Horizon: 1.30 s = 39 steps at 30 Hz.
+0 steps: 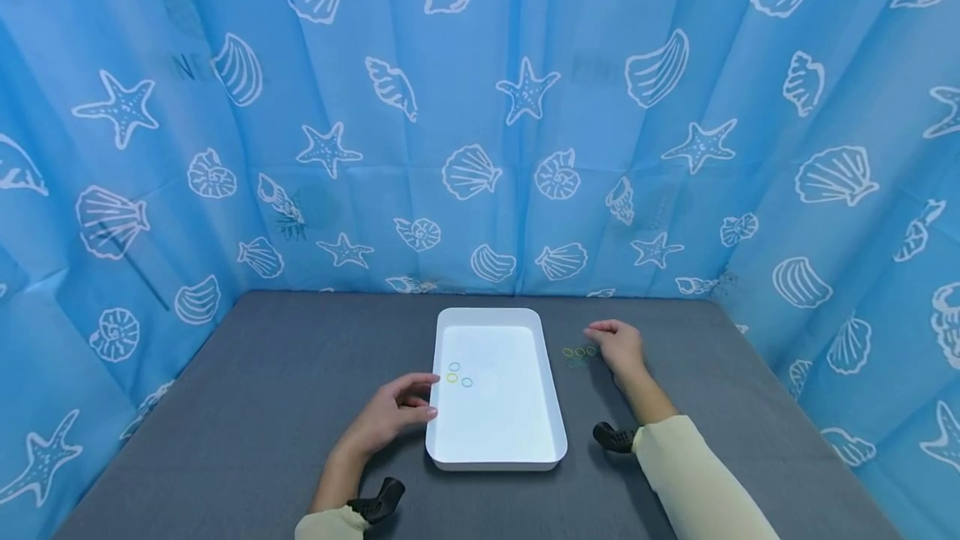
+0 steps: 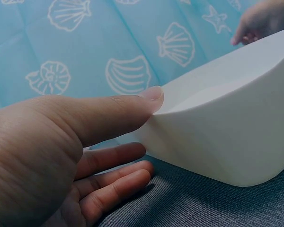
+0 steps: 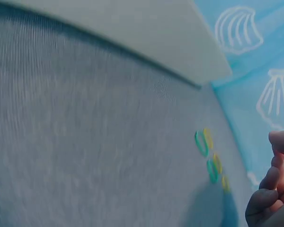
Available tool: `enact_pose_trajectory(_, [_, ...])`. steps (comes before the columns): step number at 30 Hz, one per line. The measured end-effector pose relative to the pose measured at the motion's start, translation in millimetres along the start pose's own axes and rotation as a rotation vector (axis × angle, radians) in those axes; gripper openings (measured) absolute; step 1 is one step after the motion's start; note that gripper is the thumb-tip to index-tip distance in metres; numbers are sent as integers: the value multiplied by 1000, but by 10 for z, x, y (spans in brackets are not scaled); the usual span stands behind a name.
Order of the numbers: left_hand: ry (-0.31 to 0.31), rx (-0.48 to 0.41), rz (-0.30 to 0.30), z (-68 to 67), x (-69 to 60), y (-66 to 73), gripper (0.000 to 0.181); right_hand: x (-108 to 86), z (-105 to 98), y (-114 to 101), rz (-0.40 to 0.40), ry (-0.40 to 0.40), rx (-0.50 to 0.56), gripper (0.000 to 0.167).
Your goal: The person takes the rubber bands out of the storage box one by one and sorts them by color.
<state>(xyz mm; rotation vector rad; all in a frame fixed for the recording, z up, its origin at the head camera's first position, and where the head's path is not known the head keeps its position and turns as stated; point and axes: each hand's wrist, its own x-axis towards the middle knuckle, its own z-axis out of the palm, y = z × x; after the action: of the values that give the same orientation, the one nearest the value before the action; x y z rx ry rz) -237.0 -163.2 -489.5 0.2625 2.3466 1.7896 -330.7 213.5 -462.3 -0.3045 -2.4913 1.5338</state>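
A shallow white tray (image 1: 495,467) lies on the grey cloth. My left hand (image 1: 393,411) touches its left side; the thumb tip (image 2: 151,94) meets the rim and the other fingers extend loosely below beside the wall. Inside, near that side, lie a yellow ring (image 1: 452,377) and two bluish rings (image 1: 467,382). Right of the tray, my right hand (image 1: 621,347) hovers with thumb and fingers curled close together. Whether anything thin is between its fingertips cannot be seen. Beneath and left of it are several small rings, yellow (image 1: 580,352) and green (image 3: 212,171).
The grey cloth (image 1: 322,357) covers the table, with a blue shell-patterned curtain (image 1: 480,215) along its back and sides. A black band with a camera is on each wrist, below pale sleeves (image 1: 693,473).
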Motion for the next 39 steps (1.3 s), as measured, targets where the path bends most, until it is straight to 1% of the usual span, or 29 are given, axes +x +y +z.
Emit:
enact_pose_trajectory(6, [-6, -4, 13, -5, -4, 1, 50, -63, 38, -205, 129, -82, 127, 28])
enact_pose_trajectory(8, [-6, -2, 14, -5, -7, 6, 50, -85, 61, -274, 151, -104, 162, 28])
enact_pose_trajectory(11, [-7, 0, 7, -3, -12, 11, 51, -119, 106, -373, 156, -130, 190, 27])
enact_pose_trajectory(16, [-10, -10, 0, 1, -15, 15, 52, -173, 197, -517, 132, -187, 217, 23])
enact_pose_trajectory(22, [3, 5, -11, 14, 14, -12, 51, -209, 296, -615, 113, -266, 207, 20])
enact_pose_trajectory(28, [0, 4, 0, 12, 9, 1, 52, -234, 398, -710, 109, -327, 158, 19])
enact_pose_trajectory(32, [-4, 3, 0, 6, -4, 16, 52, -253, 499, -738, 95, -355, 89, 15])
enact_pose_trajectory(35, [-8, 4, 8, 2, -3, 4, 52, -276, 562, -768, 34, -402, -17, 13])
enact_pose_trajectory(39, [-8, 6, 12, -3, 1, 2, 51, -293, 627, -824, -63, -504, -174, 12])
